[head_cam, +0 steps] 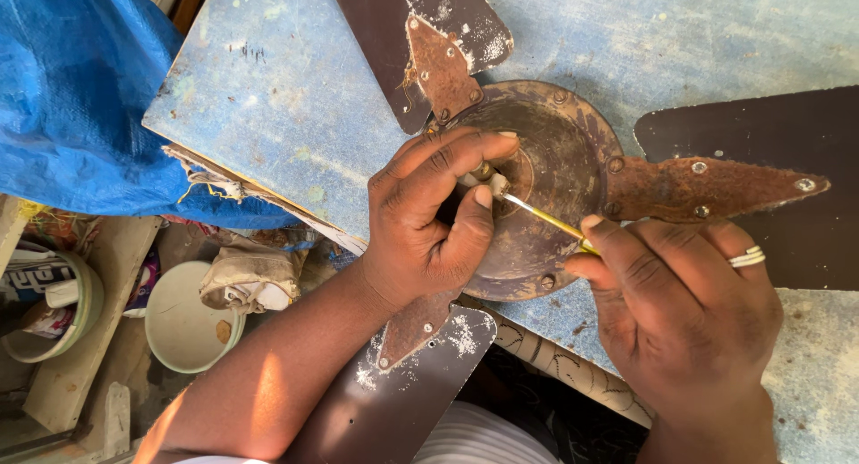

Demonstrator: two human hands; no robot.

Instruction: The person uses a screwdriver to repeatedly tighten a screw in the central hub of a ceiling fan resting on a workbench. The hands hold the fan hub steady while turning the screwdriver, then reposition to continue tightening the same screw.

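Note:
A rusty brown ceiling fan motor (559,173) lies on a worn blue board (277,97), with dark brown blades (761,151) bolted on by rusted brackets. My left hand (429,218) pinches a small white wire connector (494,185) over the hub. My right hand (684,307) grips a thin yellow-handled screwdriver (550,221), its tip meeting the connector. Two pale rings sit on a finger of the right hand.
A blue tarpaulin (67,88) covers the upper left. Below the board's torn edge stand a pale green bowl (179,325), a crumpled paper bag (246,280), a round container (54,307) and wooden slats (85,339). A patterned tube (573,370) lies under the board near my lap.

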